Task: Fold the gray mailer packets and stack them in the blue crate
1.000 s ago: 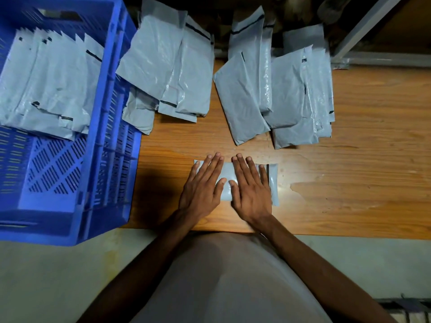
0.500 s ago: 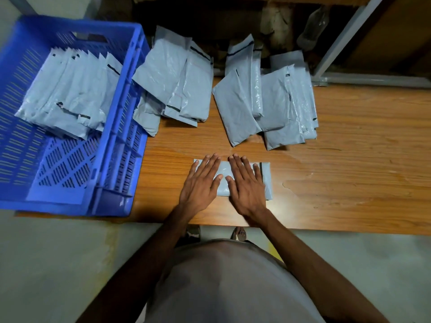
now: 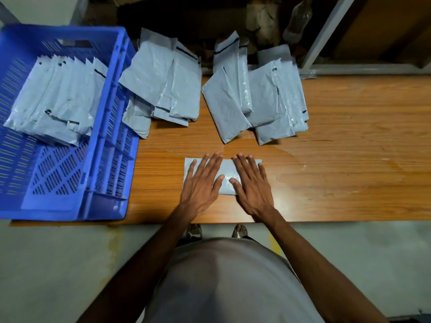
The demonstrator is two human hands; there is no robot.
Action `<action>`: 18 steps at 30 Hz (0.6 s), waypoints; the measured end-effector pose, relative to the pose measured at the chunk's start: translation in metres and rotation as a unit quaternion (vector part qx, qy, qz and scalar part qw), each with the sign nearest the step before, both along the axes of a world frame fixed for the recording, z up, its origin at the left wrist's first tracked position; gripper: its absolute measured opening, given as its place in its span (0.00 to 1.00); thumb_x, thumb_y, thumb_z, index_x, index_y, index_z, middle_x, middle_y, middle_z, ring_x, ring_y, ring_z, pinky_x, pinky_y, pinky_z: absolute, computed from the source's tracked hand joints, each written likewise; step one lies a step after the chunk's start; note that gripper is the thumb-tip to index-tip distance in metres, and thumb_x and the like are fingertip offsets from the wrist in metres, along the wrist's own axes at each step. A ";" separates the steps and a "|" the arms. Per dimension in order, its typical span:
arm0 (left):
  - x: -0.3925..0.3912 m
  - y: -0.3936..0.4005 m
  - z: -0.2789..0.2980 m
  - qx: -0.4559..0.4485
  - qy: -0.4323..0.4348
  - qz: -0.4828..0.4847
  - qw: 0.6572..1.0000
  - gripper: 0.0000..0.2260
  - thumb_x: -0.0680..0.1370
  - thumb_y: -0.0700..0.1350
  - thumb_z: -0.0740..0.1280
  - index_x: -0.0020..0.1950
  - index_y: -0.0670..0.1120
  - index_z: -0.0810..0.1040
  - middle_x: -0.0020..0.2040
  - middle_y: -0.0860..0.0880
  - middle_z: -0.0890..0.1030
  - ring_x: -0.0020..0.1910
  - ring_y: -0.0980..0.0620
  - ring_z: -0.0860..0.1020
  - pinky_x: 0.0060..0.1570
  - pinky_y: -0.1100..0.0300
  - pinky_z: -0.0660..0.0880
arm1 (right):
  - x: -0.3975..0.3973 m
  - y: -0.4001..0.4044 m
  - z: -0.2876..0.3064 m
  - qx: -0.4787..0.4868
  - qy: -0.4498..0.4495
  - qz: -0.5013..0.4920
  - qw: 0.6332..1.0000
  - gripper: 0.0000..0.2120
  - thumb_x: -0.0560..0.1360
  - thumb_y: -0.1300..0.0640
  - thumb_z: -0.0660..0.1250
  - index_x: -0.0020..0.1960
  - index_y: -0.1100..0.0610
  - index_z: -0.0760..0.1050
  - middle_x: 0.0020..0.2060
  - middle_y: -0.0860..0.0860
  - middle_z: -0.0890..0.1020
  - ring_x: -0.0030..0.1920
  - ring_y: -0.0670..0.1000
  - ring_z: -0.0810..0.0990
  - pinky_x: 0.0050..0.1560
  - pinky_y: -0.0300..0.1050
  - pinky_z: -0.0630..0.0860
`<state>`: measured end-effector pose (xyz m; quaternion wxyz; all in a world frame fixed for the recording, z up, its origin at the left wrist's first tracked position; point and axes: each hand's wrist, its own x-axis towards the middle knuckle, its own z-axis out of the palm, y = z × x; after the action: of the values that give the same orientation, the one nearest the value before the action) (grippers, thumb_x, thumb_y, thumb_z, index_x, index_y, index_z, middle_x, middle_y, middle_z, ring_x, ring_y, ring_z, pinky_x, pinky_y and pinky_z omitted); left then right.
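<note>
- The left hand (image 3: 202, 183) and right hand (image 3: 252, 184) lie flat, fingers straight, pressing a folded gray packet (image 3: 225, 177) on the wooden worktop (image 3: 349, 159).
- More gray packets (image 3: 254, 101) lie behind it.
- The blue crate (image 3: 112, 159) at the left holds a stack of packets (image 3: 58, 101).

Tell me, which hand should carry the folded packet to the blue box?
Probably the left hand: it presses the packet on the side toward the blue crate; the right hand lies farther away.
</note>
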<state>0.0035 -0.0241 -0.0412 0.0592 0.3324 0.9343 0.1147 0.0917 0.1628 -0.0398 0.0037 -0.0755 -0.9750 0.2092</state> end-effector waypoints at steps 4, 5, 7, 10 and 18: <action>-0.001 0.002 0.001 -0.001 -0.003 0.002 1.000 0.27 0.88 0.58 0.46 0.86 0.53 0.47 0.86 0.55 0.49 0.84 0.55 0.45 0.82 0.44 0.49 | -0.002 0.001 -0.001 0.011 -0.007 0.002 1.000 0.29 0.88 0.42 0.48 0.86 0.46 0.47 0.85 0.46 0.49 0.85 0.50 0.43 0.83 0.61 0.46; -0.001 0.002 0.001 0.000 -0.003 0.002 1.000 0.27 0.88 0.58 0.47 0.86 0.52 0.47 0.86 0.55 0.49 0.84 0.55 0.46 0.82 0.44 0.49 | -0.002 0.001 0.000 0.012 -0.008 0.002 1.000 0.29 0.87 0.43 0.49 0.86 0.46 0.47 0.85 0.46 0.49 0.85 0.50 0.43 0.83 0.60 0.46; -0.001 0.002 0.001 0.002 -0.003 0.004 1.000 0.27 0.88 0.57 0.48 0.86 0.52 0.49 0.85 0.55 0.50 0.84 0.56 0.46 0.82 0.44 0.50 | -0.002 0.000 0.001 0.016 -0.012 0.000 1.000 0.28 0.87 0.43 0.49 0.86 0.45 0.48 0.85 0.46 0.49 0.85 0.50 0.44 0.83 0.60 0.46; -0.003 0.004 0.002 -0.003 -0.007 0.003 1.000 0.27 0.88 0.57 0.49 0.86 0.51 0.49 0.85 0.55 0.51 0.84 0.56 0.47 0.82 0.45 0.49 | -0.004 0.002 0.001 0.016 -0.020 -0.001 1.000 0.29 0.87 0.43 0.50 0.86 0.45 0.49 0.85 0.46 0.50 0.85 0.50 0.45 0.83 0.60 0.48; -0.005 0.003 0.000 -0.012 -0.014 -0.002 1.000 0.28 0.87 0.57 0.51 0.86 0.50 0.52 0.85 0.53 0.52 0.84 0.54 0.48 0.82 0.45 0.49 | -0.006 0.001 0.005 0.008 -0.026 -0.004 1.000 0.29 0.87 0.45 0.54 0.86 0.46 0.51 0.85 0.46 0.51 0.85 0.51 0.46 0.83 0.59 0.49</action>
<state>-0.0019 -0.0208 -0.0408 0.0769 0.3323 0.9339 0.1077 0.0855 0.1642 -0.0352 -0.0200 -0.0845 -0.9761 0.1994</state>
